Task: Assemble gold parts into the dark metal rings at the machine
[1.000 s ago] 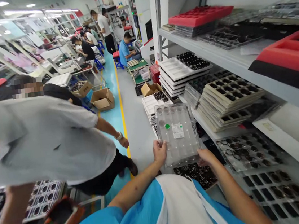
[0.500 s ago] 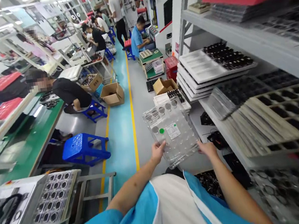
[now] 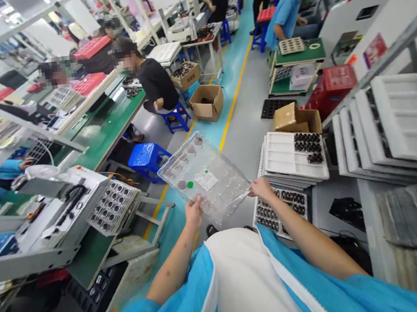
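A clear plastic tray (image 3: 223, 184) with moulded round pockets hangs in front of me, held between both hands. On it are a white printed label and a green round sticker, and a few pockets along its far left part hold dark round pieces. My left hand (image 3: 193, 212) pinches the tray's near left edge, thumb on top. With fingers closed, my right hand (image 3: 261, 189) grips the right corner. Below and to the right of my right hand, a white tray (image 3: 292, 199) of small dark parts lies low down, partly covered by my forearm.
A blue stool (image 3: 146, 158) stands left of the aisle, near a bench holding a rack of round parts (image 3: 113, 205). Stacked white trays (image 3: 273, 155) and a cardboard box (image 3: 295, 117) are on the right. Shelving with more trays (image 3: 412, 118) borders the right side. A seated person (image 3: 157, 81) works at the green bench.
My view has turned left and my body has come away from the shelves. The clear tray, still in both hands, has swung left over the aisle and tilted.
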`<action>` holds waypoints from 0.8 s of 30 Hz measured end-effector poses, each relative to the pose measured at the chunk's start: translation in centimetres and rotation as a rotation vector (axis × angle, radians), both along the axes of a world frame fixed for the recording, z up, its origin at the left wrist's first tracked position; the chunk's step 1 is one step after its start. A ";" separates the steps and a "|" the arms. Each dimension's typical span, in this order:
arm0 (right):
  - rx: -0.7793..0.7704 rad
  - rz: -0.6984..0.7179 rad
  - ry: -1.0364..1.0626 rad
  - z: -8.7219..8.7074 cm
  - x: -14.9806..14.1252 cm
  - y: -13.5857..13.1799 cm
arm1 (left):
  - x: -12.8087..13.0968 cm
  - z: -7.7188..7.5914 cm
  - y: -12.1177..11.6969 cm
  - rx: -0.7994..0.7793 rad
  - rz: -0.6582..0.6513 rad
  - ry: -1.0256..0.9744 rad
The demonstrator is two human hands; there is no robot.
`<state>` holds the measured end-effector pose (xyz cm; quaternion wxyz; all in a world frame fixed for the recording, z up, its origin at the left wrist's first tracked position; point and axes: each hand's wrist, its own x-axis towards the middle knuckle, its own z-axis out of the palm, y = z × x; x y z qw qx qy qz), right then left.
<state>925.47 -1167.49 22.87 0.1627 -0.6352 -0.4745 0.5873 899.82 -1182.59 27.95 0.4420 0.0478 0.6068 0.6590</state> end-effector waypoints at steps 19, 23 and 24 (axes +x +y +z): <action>0.094 0.613 -0.256 2.2 -25.1 7.6 | -21.5 1.7 2.5 -0.026 0.187 0.003; 0.142 0.687 -0.336 2.1 -30.3 10.0 | -25.8 2.3 4.4 -0.020 0.209 -0.001; 0.147 0.698 -0.344 2.1 -31.6 11.0 | -26.8 2.3 4.9 -0.015 0.227 -0.004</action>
